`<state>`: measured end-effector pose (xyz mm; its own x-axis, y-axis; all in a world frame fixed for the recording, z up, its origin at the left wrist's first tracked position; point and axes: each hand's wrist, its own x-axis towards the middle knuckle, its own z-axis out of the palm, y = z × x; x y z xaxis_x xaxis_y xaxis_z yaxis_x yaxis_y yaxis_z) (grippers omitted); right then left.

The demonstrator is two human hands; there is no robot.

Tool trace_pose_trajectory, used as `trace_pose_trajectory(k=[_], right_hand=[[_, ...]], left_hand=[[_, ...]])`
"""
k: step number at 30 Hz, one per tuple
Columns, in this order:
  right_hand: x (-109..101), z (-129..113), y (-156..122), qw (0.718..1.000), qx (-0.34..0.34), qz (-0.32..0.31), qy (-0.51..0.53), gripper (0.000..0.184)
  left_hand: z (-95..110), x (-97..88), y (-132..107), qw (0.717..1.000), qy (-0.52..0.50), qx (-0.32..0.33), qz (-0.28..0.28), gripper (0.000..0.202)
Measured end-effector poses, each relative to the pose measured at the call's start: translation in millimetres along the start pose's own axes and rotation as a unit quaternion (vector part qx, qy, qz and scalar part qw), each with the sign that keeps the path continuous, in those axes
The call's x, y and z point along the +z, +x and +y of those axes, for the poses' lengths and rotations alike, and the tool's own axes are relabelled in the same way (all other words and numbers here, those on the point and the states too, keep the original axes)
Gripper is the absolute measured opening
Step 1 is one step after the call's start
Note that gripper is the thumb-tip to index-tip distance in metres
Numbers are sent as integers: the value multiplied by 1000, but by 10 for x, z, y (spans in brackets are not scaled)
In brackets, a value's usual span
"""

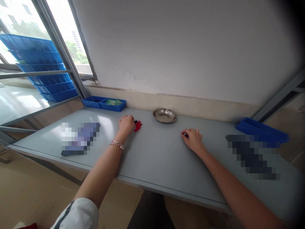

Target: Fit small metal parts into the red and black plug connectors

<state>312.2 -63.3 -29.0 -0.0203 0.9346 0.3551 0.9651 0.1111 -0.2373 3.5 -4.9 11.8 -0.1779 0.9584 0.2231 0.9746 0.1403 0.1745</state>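
Observation:
My left hand (127, 123) rests on the grey table with its fingers curled down. Right beside its fingertips lie several small red pieces (138, 126) and a small black piece (135, 121). Whatever those curled fingers grip, if anything, is hidden under the hand. My right hand (193, 138) is closed low over the table, right of the middle. Between its thumb and index finger shows a small dark piece (186, 135), too small to name. A round shallow metal dish (164, 120) stands near the wall between the two hands.
Two blue bins (113, 107) sit at the back left, one holding green-and-white packets. Stacked blue bins (53, 78) stand on the left rack. Another blue bin (262, 128) is at the right. Blurred-out flat items lie at left (81, 138) and right (251, 157).

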Motion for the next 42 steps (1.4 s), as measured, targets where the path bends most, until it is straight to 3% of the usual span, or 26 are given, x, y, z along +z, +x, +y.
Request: trace_pose_trajectory(k=[7,15,18,23,27,35,42], right_hand=[[1,-1,-9,1000,1,12,16,18],[17,19,-10,1000,1,20,14,18],[15,19,-9,1000,3,17,13,18],[2,13,-8,1000,12,3,9,17],[0,12,-14,1000,12,6,7,17],[-47,-9,-33,1000,15,-10,-15,19],[-308,8,-117,991,80,-33,-98,48]], left_hand=[[251,10,-146,991,-15,131,14,24],[424,87,-300,966,1,256,-41,29],[430,81,-306,967,3,247,-60,28],[390,46,-278,982,29,188,-15,25],[361,14,-276,990,44,123,-48,24],[370,-85,-333,991,71,94,-66,25],[387,-205,-387,988,70,97,-99,30]])
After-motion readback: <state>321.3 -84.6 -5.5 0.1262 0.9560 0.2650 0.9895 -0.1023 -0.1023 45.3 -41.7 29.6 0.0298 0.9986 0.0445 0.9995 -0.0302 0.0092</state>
